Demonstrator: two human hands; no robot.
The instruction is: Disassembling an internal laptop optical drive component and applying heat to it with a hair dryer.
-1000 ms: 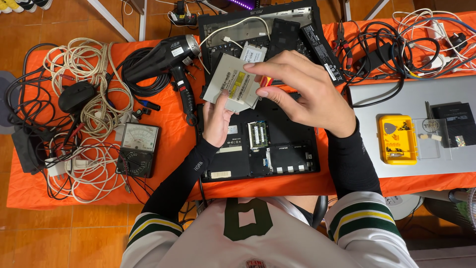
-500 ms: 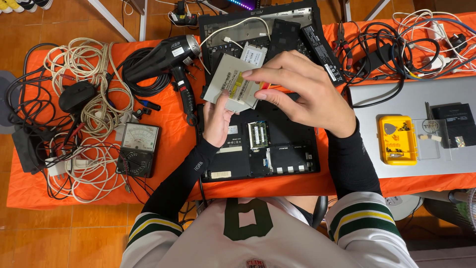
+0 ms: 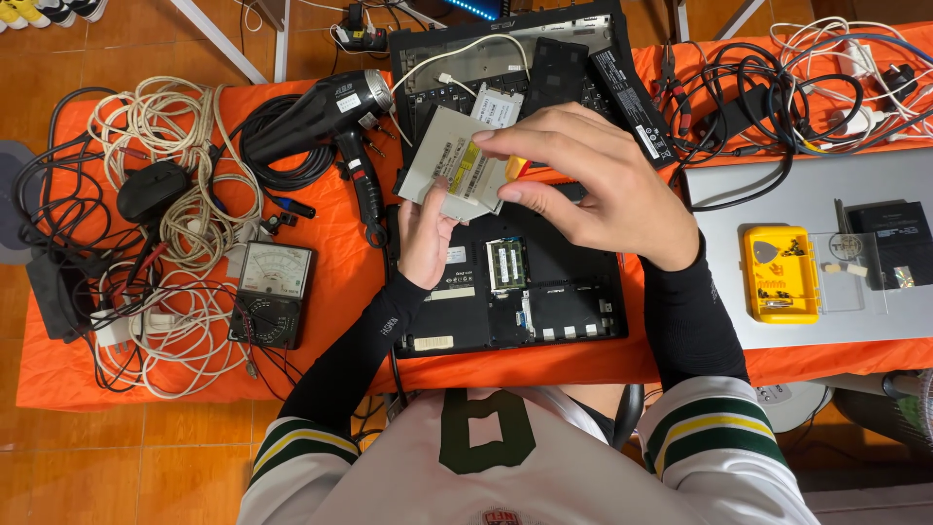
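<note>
— How is the flat silver drive [image 3: 449, 175] held at this moment?

— It is held above the opened black laptop base [image 3: 505, 292], lifted clear of it, and is gripped from two sides. Its lower edge is supported by the left hand [image 3: 426, 238], whose fingers are closed up against the underside. Its right edge is pinched by the right hand [image 3: 593, 185], thumb beneath and forefinger on top.

— Which way does its long axis lie?

— It is tilted: the axis runs from the upper left, near the black heat gun [image 3: 330, 122], down to the lower right, into the right hand's pinch. The labelled face is turned up toward the camera.

— Which hand is nearer to it?

— Both are in contact. The larger share of the casing is covered by the right hand; only the bottom corner is propped by the left.

— And where does the base lie from the drive?

— Directly below and slightly toward the body, on the orange cloth [image 3: 330, 292]. Something small and yellow is seen behind the right fingers, but what it is cannot be told.
</note>
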